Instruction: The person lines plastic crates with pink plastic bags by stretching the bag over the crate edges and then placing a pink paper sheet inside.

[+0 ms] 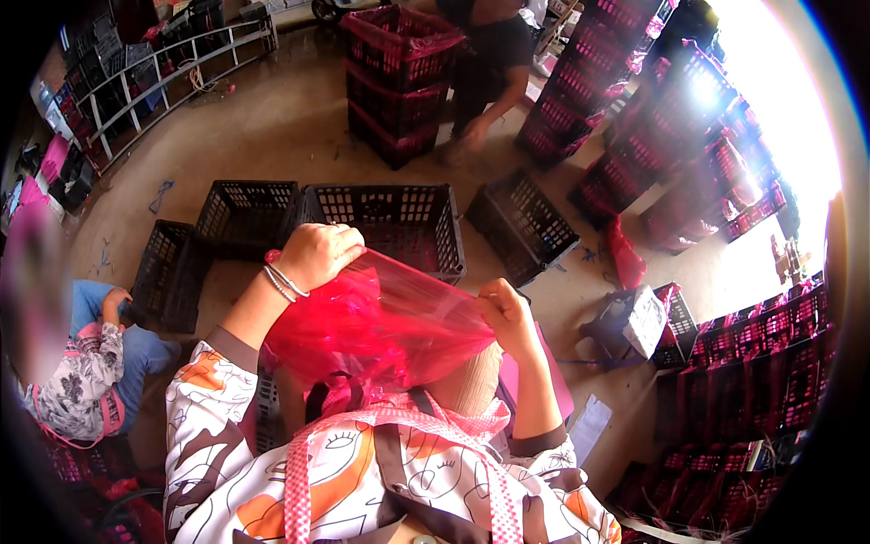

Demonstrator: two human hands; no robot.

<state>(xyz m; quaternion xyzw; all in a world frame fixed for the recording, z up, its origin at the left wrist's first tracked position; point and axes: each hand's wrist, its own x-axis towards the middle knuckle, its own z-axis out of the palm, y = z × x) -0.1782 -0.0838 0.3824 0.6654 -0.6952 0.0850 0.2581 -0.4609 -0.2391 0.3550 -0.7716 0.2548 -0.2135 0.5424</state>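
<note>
A thin, see-through red plastic bag (408,317) is stretched between my two hands above my lap. My left hand (319,258) pinches its upper left edge, the fingers closed. My right hand (509,315) grips the edge on the other side, also closed. Loose folds of the film bunch below my left hand. Just beyond the bag stands a black plastic crate (381,192) with slotted walls, its inside partly hidden by my left hand and the film.
More black crates (246,218) stand to the left, and a tilted crate (524,227) lies to the right. Red-lined crate stacks (399,86) rise at the back and right. One person bends (489,63) behind; another sits (86,372) at left. A small stool (625,326) stands right.
</note>
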